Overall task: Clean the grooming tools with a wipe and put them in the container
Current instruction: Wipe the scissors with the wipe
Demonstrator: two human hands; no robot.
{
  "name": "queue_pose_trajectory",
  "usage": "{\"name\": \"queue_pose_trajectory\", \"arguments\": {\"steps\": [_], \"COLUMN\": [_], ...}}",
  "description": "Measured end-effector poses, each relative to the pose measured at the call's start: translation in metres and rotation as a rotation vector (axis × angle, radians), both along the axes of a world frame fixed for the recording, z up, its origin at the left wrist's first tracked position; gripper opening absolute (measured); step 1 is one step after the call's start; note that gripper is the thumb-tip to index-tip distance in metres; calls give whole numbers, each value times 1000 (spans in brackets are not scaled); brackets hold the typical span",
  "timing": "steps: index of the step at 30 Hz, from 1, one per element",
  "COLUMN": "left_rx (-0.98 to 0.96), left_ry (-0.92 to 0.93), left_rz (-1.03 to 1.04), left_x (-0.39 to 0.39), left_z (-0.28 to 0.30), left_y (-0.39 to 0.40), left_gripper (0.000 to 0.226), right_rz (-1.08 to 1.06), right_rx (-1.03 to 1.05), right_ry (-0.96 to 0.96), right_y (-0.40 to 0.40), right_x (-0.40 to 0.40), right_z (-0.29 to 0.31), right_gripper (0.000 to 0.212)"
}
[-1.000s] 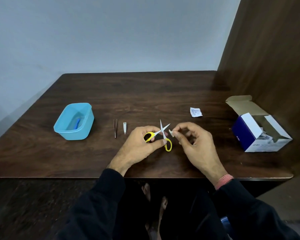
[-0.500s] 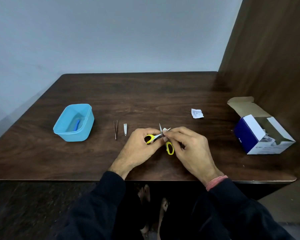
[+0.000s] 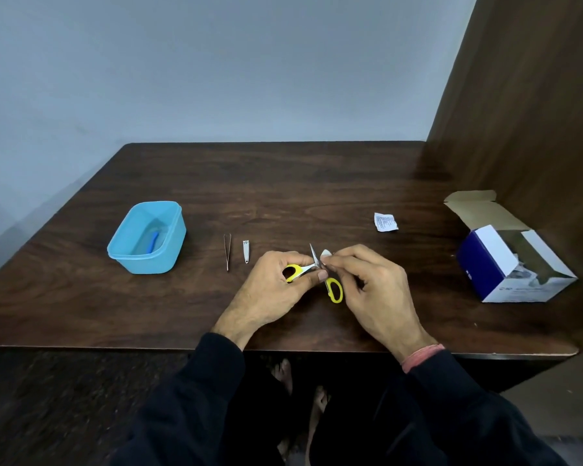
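I am seeing small yellow-handled scissors [image 3: 320, 274] hovering just above the desk [image 3: 81, 297] near its front edge, blades apart. My left hand [image 3: 276, 287] is curling its grip round one yellow loop, while my right hand [image 3: 371, 284] is pinching a small white wipe [image 3: 325, 254] against a blade. Farther left, tweezers [image 3: 227, 252] and a nail clipper [image 3: 246, 251] are lying side by side, then the blue container [image 3: 169, 243]. A torn sachet [image 3: 385, 222] is lying farther back.

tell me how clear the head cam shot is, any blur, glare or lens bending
Head view: dim, soft light, no glare; wide-angle bend curves the table edges; the scissors and wipe between the left hand and right hand are slightly soft; print on the box is unreadable.
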State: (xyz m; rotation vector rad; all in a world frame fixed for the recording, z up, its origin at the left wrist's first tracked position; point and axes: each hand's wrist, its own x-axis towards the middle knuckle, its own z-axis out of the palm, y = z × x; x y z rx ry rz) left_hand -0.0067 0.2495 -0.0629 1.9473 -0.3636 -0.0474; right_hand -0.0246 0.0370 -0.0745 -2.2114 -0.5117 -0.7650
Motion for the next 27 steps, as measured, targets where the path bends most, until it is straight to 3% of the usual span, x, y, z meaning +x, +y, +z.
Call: {"name": "queue_pose_trajectory", "arguments": {"steps": [4,8,12,16,20,27], "left_rx": [33,30,42,25,64,42], "left_ry": [-3,-7,13,21,17,12], "left_rz": [22,8,41,20,40,42], "left_x": [1,1,1,0,1,2], "left_z": [0,-1,0,0,0,-2], "left_y": [0,0,-1,-1,-2,-1], "left_gripper": [6,7,7,8,7,6], "right_rz": [-66,21,-65,20,-78,-12], "right_rx": [27,24,79,45,133,246], "right_ry": [12,36,62,71,124,218], "right_y": [-1,0,-2,1,-2,-4], "right_x": [2,0,5,2,6,8], "right_z": [1,0,0,1,1,4], "right_gripper": [23,21,21,20,20,18]}}
